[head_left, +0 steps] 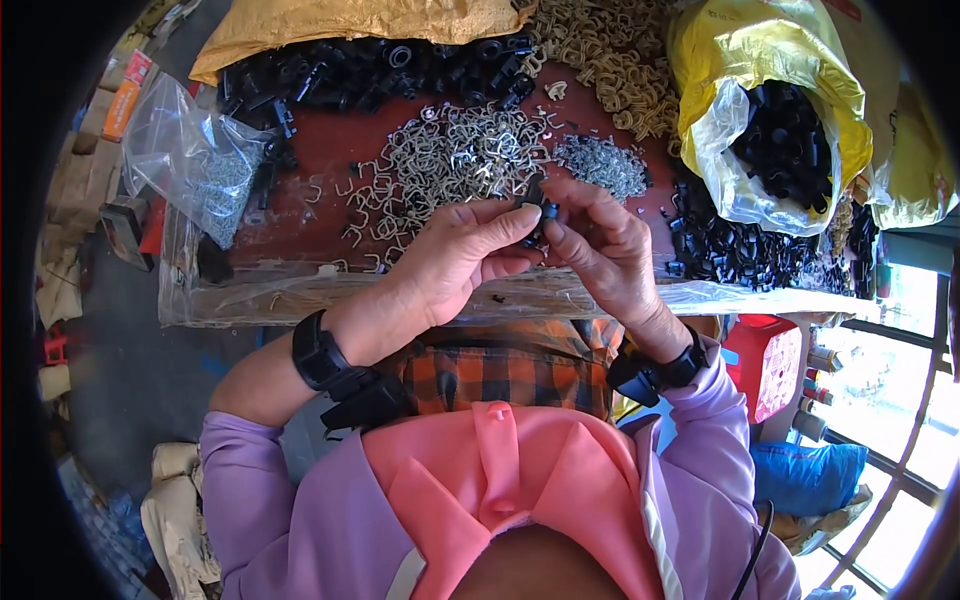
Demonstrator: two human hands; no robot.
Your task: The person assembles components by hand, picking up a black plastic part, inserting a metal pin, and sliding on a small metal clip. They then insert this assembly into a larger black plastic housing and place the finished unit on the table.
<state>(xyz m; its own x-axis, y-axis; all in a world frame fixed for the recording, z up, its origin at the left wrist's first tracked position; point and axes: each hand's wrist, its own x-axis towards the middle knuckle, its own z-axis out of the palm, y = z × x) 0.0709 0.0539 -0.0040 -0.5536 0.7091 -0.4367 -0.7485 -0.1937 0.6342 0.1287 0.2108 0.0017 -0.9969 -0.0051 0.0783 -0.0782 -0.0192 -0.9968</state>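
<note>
Just above the near edge of the red table [300, 225], both hands meet over a small black plastic part [544, 212]. My left hand [462, 245] is closed round it, thumb on top. From the other side my right hand [612, 250] pinches at the same part with thumb and forefinger. Exactly what the right fingertips hold is partly hidden by the fingers. Beyond the hands lies a pile of bent silver metal clips [460, 150]. A smaller heap of tiny silver screws or pins [602, 166] sits to its right.
Black plastic fittings [375, 75] spill from an orange sack [350, 25] at the far left. Tan curved pieces [610, 60] heap at the back. A yellow bag [770, 45] holds more black parts; loose small black pieces [730, 245] lie below it. A clear bag [215, 180] stands left.
</note>
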